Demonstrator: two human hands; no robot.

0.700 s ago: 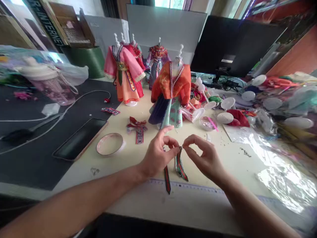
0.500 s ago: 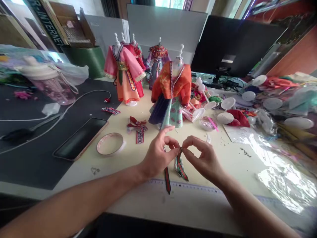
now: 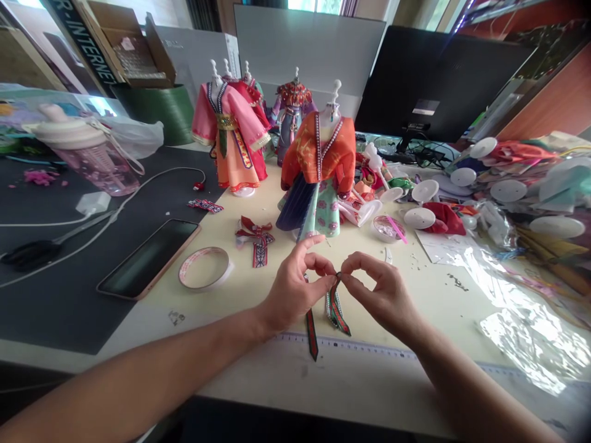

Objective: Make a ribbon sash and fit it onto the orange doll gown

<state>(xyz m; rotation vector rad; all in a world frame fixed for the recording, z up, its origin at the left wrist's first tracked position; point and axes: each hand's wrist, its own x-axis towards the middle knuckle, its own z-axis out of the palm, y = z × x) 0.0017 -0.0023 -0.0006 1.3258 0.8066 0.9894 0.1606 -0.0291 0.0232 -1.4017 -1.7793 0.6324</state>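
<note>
Between my two hands is a narrow green-and-red patterned ribbon (image 3: 337, 309), its ends hanging down toward the table. My left hand (image 3: 302, 280) pinches it near the top with thumb and index finger, the other fingers partly raised. Thumb and index finger of my right hand (image 3: 381, 286) close on the same spot from the other side. One pointed tail hangs below my left hand and overlaps a clear ruler (image 3: 369, 348). Just behind my hands stands a small dress form in an orange jacket (image 3: 305, 157) and a blue and mint skirt.
To the left are a tape roll (image 3: 204, 286), a phone (image 3: 150, 258), a ribbon bow (image 3: 256, 237) and a pink bottle (image 3: 90, 154). More dressed forms, one in a pink robe (image 3: 231, 117), stand behind. White stands, fabric and crinkled clear plastic (image 3: 535, 344) crowd the right.
Both hands keep their pinch on the ribbon almost unmoved. The whole view has shifted very slightly and looks sharper.
</note>
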